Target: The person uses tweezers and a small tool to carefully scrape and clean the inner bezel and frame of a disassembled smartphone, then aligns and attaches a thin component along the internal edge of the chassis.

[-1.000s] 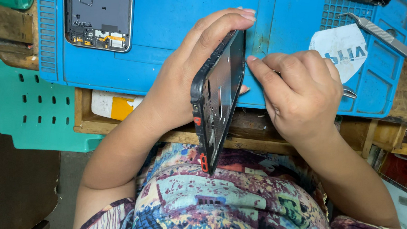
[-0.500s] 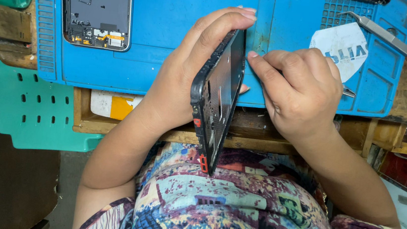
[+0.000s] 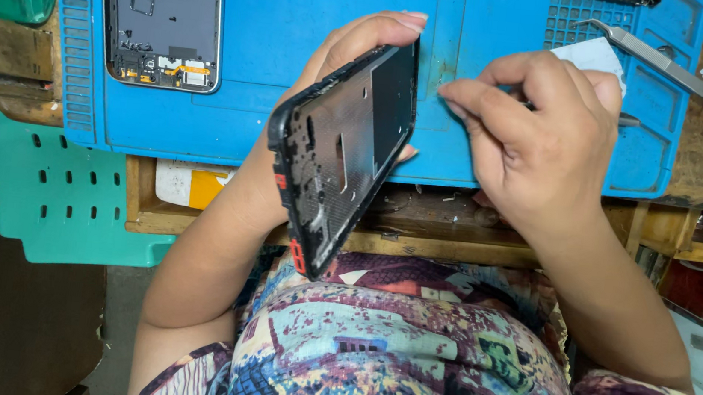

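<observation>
Right hand (image 3: 537,147) withdrew from phone frame (image 3: 343,154).

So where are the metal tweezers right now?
The metal tweezers lie at the top right of the head view, slanting across the right end of the blue work mat, just above the right hand.

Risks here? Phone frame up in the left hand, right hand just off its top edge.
1. The left hand holds the black phone frame tilted on edge over the lap, off the blue mat; a slip would likely drop it.
2. The right hand hangs just above the tweezers and could knock them.
3. The opened phone lies with its internals exposed.
</observation>
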